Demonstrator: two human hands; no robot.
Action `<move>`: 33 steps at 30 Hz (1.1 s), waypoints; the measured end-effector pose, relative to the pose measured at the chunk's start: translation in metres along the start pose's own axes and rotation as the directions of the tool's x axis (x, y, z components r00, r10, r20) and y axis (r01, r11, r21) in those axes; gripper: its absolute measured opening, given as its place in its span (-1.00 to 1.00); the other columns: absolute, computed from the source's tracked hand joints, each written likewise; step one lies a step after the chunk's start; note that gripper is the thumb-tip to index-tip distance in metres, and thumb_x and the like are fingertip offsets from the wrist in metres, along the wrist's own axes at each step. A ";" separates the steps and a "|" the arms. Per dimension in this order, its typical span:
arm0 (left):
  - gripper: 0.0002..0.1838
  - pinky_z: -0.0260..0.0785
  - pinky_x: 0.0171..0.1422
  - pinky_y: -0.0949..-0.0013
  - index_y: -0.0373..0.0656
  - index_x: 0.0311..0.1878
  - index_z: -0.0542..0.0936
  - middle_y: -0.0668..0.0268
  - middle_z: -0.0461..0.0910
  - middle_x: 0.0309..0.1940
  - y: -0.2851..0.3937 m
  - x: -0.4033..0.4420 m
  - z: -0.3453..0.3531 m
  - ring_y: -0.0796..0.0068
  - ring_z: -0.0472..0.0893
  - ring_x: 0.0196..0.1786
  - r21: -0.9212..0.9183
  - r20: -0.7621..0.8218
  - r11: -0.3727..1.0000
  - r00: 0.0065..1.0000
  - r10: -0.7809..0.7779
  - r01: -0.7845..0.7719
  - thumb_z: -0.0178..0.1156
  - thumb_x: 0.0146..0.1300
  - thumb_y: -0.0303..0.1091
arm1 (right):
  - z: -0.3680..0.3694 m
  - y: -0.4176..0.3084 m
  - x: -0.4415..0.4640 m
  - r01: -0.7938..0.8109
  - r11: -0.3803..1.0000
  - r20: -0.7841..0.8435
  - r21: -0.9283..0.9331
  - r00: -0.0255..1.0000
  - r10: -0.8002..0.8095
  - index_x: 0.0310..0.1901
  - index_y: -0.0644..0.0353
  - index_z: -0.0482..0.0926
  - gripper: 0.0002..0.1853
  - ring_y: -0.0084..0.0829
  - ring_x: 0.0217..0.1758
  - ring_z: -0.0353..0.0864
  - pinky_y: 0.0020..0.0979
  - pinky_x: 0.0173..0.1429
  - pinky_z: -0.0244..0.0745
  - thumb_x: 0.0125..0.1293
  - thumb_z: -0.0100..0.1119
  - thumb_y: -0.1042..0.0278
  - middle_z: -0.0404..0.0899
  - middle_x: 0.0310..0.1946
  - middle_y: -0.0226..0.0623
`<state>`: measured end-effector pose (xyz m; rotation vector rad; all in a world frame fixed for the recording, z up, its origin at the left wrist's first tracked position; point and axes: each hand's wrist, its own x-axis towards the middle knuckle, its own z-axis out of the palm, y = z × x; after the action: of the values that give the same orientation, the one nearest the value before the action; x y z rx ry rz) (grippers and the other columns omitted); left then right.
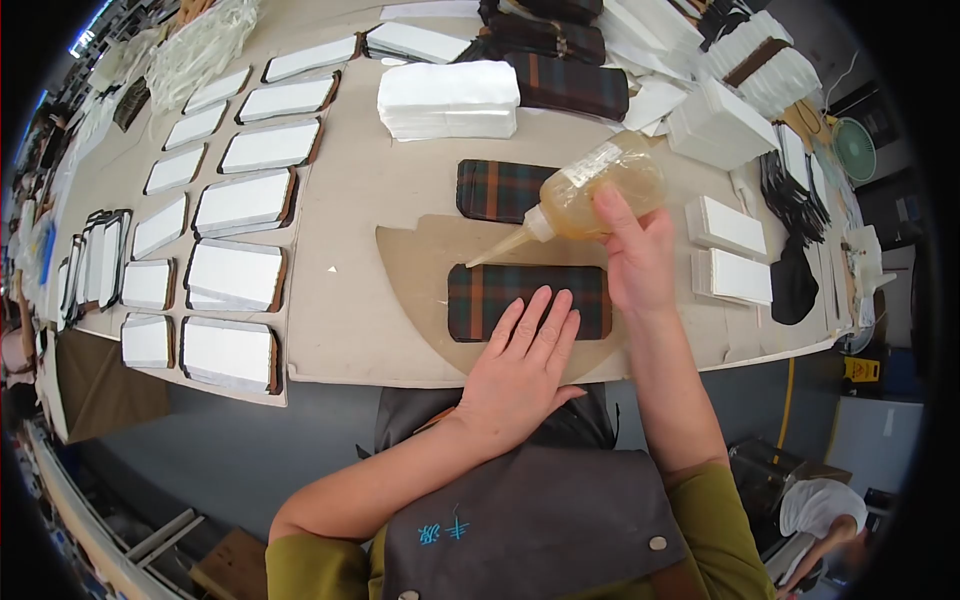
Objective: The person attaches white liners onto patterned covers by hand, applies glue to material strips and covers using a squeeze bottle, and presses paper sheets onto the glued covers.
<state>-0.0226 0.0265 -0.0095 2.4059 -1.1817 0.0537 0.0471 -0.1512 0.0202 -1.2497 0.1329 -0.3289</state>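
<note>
One amber bottle (578, 192) has two plaid panels (482, 305) nearby.

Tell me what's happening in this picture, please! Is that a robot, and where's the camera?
No robot here: these are a person's own bare hands. The camera sits on their head, looking forward and down. The left hand lies flat on a plaid panel. The right hand holds an amber squeeze bottle, tipped so its pointed nozzle aims at the panel's far left corner. On the table are another plaid panel, a white stack and rows of white-topped pieces.
</note>
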 end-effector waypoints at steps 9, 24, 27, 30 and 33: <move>-0.09 0.00 0.61 0.00 -0.33 0.39 0.39 0.02 0.22 0.50 -0.005 -0.001 0.002 0.04 0.16 0.57 -0.033 -0.016 0.999 1.000 0.015 -0.016 0.34 0.13 0.16 | 0.005 0.003 0.001 -0.024 0.997 0.081 -0.069 0.996 0.029 0.15 0.26 0.51 -0.56 -0.52 0.04 0.61 -0.41 0.15 0.50 0.31 0.41 0.33 0.62 0.00 -0.33; -0.11 0.00 0.60 -0.03 -0.33 0.39 0.39 -0.01 0.24 0.49 -0.006 -0.001 0.003 0.01 0.18 0.55 -0.050 -0.029 0.999 0.999 0.016 -0.018 0.30 0.18 0.19 | 0.005 0.002 -0.018 -0.146 0.988 0.178 -0.057 0.972 0.154 0.16 0.32 0.51 -0.57 -0.48 0.04 0.63 -0.38 0.15 0.53 0.30 0.39 0.41 0.64 0.01 -0.27; -0.10 0.00 0.60 -0.01 -0.32 0.41 0.37 -0.01 0.22 0.50 -0.005 -0.003 0.006 0.01 0.19 0.55 -0.081 -0.001 0.997 1.000 -0.011 0.011 0.29 0.18 0.19 | 0.004 -0.002 -0.026 -0.158 0.987 0.186 -0.038 0.969 0.162 0.17 0.33 0.50 -0.55 -0.48 0.06 0.63 -0.37 0.17 0.52 0.29 0.38 0.42 0.63 0.02 -0.26; -0.09 0.01 0.60 0.01 -0.31 0.43 0.35 -0.02 0.20 0.51 -0.006 -0.002 0.003 0.00 0.18 0.55 -0.157 -0.023 0.988 1.000 0.004 -0.007 0.30 0.18 0.18 | 0.001 -0.013 -0.022 -0.113 0.990 0.116 0.083 0.988 0.103 0.19 0.32 0.48 -0.53 -0.47 0.07 0.62 -0.37 0.19 0.52 0.29 0.38 0.42 0.63 0.03 -0.26; -0.08 0.00 0.62 0.05 -0.28 0.43 0.34 0.02 0.17 0.53 -0.007 -0.002 0.002 0.08 0.17 0.57 -0.152 -0.044 0.987 0.998 0.042 -0.049 0.34 0.15 0.16 | 0.008 -0.026 -0.015 0.076 0.989 0.015 0.124 0.997 -0.078 0.20 0.32 0.47 -0.51 -0.45 0.07 0.63 -0.35 0.19 0.54 0.28 0.40 0.44 0.63 0.03 -0.25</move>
<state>-0.0186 0.0308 -0.0149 2.2343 -1.1782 0.0251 0.0303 -0.1463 0.0459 -1.1375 0.0469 -0.3857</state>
